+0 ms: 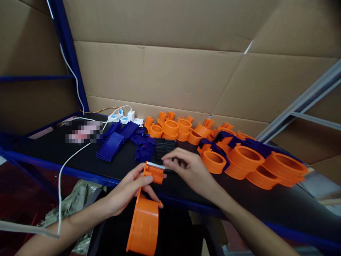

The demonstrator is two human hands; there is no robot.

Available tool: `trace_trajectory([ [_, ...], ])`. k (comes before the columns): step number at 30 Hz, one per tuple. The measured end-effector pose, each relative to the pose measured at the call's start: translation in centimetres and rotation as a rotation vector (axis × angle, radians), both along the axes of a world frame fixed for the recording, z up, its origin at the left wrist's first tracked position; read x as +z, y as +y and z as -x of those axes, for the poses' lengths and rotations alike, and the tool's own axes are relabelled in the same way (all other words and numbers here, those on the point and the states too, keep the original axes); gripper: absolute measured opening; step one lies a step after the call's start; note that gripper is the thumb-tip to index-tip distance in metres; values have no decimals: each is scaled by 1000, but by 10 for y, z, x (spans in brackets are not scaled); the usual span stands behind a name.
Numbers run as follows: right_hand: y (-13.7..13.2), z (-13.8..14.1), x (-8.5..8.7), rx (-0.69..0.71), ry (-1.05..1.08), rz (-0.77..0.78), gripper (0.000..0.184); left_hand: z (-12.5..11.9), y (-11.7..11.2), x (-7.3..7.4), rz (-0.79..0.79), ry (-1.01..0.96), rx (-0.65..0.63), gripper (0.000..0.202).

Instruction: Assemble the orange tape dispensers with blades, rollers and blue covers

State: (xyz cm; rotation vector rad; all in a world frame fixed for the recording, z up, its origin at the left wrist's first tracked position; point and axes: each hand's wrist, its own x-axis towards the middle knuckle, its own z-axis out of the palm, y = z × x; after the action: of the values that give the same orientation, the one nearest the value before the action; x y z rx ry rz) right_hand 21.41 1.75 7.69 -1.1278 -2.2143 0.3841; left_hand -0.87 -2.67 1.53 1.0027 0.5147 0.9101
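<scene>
My left hand (133, 186) is closed around the upper part of an orange tape dispenser frame (145, 224), whose wide ring hangs below the fingers over the table's front edge. Along the frame's top end lies a pale serrated blade (155, 165), teeth facing up. My right hand (186, 165) pinches the right end of this blade with thumb and fingertips; the other fingers are curled. Just behind the right hand is a batch of black ribbed pieces (162, 146). Small dark blue plastic parts (144, 147) lie left of them, beside stacked flat blue plates (110, 145).
Several orange tape dispenser frames (246, 158) crowd the table's right side and back, some with blue parts on them. A power strip (137, 121) with a white charger sits behind. A white cable (61, 177) hangs at left. Cardboard panels (170, 74) wall the bench.
</scene>
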Motion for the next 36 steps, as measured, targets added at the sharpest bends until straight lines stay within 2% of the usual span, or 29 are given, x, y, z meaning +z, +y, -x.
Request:
trace_trajectory([
  [2,20,-14,7,-128,-169,-68,26,1,2,2,45,-52,11,30],
  [4,40,-29,13,-259,-463,-84,28,3,3,3,67,-64,12,29],
  [6,57,-42,16,-282,-673,-31,31,4,4,2,70,-62,10,29],
  [11,72,-51,5,-253,-757,37,40,4,3,1,79,-57,-5,28],
  [14,70,-51,0,-264,-765,58,33,3,3,3,81,-57,-3,28],
  [19,61,-54,-1,-338,-738,44,20,2,5,5,81,-55,27,28],
  [24,45,-55,11,-377,-654,-12,22,1,5,4,105,-52,65,30],
  [28,23,-48,24,-207,-265,10,23,0,4,2,112,-51,100,30],
  [31,1,-35,25,-38,-5,161,24,-2,4,1,110,-49,119,31],
  [33,-12,-25,22,44,54,217,23,-3,3,1,103,-48,123,31],
  [36,-24,-10,13,117,36,129,22,-3,1,2,87,-33,106,29],
])
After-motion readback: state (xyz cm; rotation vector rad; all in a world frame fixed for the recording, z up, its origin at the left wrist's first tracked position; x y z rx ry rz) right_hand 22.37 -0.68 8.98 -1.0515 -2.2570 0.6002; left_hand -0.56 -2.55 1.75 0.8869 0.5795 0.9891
